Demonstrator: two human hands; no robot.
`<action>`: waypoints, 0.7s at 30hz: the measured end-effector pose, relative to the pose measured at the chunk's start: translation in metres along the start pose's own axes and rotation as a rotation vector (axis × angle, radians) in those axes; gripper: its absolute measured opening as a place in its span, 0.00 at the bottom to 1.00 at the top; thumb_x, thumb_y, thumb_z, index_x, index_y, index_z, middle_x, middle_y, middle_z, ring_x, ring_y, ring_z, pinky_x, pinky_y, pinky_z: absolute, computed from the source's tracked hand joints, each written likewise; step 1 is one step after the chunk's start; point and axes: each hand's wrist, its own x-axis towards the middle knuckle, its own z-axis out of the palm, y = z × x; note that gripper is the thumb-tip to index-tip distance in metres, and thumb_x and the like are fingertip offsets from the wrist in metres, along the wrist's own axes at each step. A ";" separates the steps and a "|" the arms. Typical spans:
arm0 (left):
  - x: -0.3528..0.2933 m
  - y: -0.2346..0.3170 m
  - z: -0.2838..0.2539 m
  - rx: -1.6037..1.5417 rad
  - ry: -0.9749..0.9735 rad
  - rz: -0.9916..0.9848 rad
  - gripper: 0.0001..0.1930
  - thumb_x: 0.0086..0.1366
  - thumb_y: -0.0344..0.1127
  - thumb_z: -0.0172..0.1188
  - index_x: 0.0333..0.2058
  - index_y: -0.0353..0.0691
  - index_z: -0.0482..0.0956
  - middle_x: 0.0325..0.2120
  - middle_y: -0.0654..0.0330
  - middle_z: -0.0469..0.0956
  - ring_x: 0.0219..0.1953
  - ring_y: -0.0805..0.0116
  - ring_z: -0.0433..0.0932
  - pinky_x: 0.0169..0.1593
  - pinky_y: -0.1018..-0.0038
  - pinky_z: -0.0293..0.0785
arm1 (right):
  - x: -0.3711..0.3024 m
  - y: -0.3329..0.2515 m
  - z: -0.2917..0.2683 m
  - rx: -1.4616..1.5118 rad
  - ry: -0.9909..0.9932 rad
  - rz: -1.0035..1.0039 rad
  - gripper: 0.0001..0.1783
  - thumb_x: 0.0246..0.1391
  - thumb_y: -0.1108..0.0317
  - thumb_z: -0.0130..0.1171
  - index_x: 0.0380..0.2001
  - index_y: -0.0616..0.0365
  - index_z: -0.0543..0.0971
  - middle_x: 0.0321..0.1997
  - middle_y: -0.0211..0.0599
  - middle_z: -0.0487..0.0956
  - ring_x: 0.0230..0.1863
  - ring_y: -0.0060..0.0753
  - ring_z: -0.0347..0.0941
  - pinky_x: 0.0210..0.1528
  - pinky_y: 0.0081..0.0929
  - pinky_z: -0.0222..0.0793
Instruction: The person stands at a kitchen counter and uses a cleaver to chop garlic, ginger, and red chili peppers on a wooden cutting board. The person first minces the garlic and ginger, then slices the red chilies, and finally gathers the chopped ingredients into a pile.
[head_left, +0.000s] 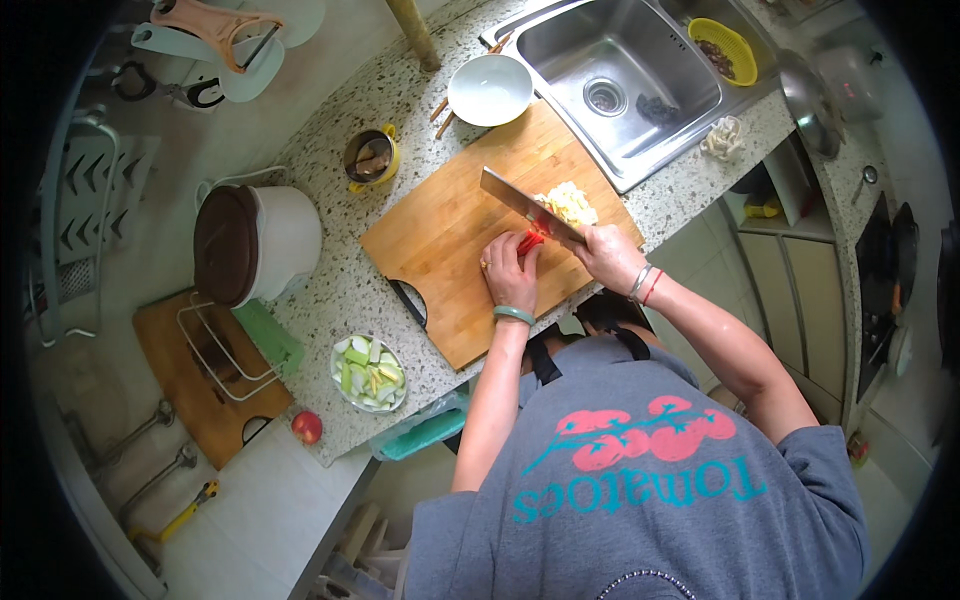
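Note:
A wooden cutting board [440,235] lies on the speckled counter before me. In my right hand [612,258] is the handle of a cleaver [512,197], its broad blade angled toward the far left over the board. My left hand [512,268] presses a piece of red pepper [530,242] to the wood, fingers curled around it close to the blade. A few red bits cling near the blade's lower part. Just beyond the cleaver sits a heap of pale yellow and white chopped pieces [570,203], partly covered by the blade.
A white bowl [490,90] rests beyond the board near chopsticks [440,112]. To the left are a yellow two-handled cup [392,160], a white pot with brown lid [225,245], a plate of cut green vegetables [369,374] and an apple [307,427]. A steel sink [640,60] adjoins the board.

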 end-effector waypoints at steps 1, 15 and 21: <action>-0.001 -0.003 0.001 0.000 0.008 -0.007 0.12 0.55 0.31 0.69 0.38 0.39 0.78 0.39 0.54 0.78 0.44 0.53 0.74 0.49 0.62 0.69 | -0.002 -0.001 0.001 0.001 0.005 -0.023 0.14 0.60 0.63 0.56 0.33 0.66 0.78 0.27 0.62 0.77 0.34 0.63 0.76 0.36 0.50 0.72; 0.003 0.001 0.009 -0.094 0.091 -0.046 0.07 0.54 0.27 0.69 0.29 0.37 0.79 0.34 0.56 0.79 0.39 0.56 0.75 0.45 0.65 0.72 | 0.004 -0.005 0.013 -0.084 -0.060 -0.017 0.16 0.61 0.60 0.54 0.28 0.65 0.76 0.26 0.58 0.79 0.32 0.62 0.78 0.35 0.53 0.72; 0.006 0.001 0.009 -0.084 0.086 -0.036 0.06 0.55 0.27 0.68 0.29 0.37 0.79 0.34 0.56 0.77 0.39 0.56 0.75 0.45 0.64 0.71 | 0.022 -0.008 0.027 0.001 0.010 -0.026 0.12 0.60 0.65 0.54 0.32 0.64 0.79 0.29 0.60 0.78 0.33 0.62 0.76 0.35 0.51 0.72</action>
